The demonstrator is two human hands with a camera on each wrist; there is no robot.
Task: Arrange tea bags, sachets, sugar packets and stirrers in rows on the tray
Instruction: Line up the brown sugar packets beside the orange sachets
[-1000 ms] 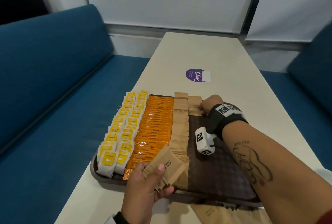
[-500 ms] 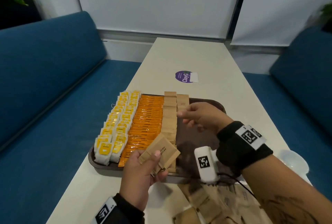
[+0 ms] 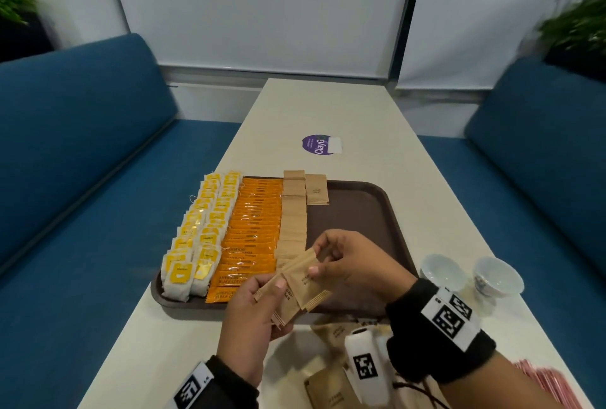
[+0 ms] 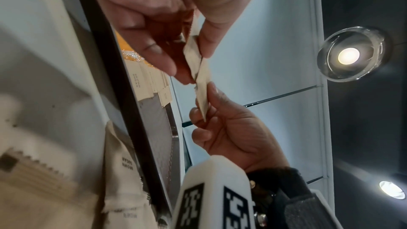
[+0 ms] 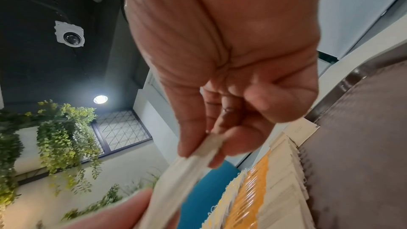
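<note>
i'm holding a fan of sugar packets (image 3: 292,290) in my left grip (image 3: 249,320), curled round them, over the tray's (image 3: 360,212) near edge; my right grip (image 3: 347,264) is pinching the top packet.

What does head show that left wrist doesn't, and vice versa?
Head only: the full rows on the tray, namely tea bags and orange sachets, plus two cups. Left wrist only: ceiling lights and the sugar packets seen edge-on. Both: left hand holding the packets while the right hand pinches one.
</note>
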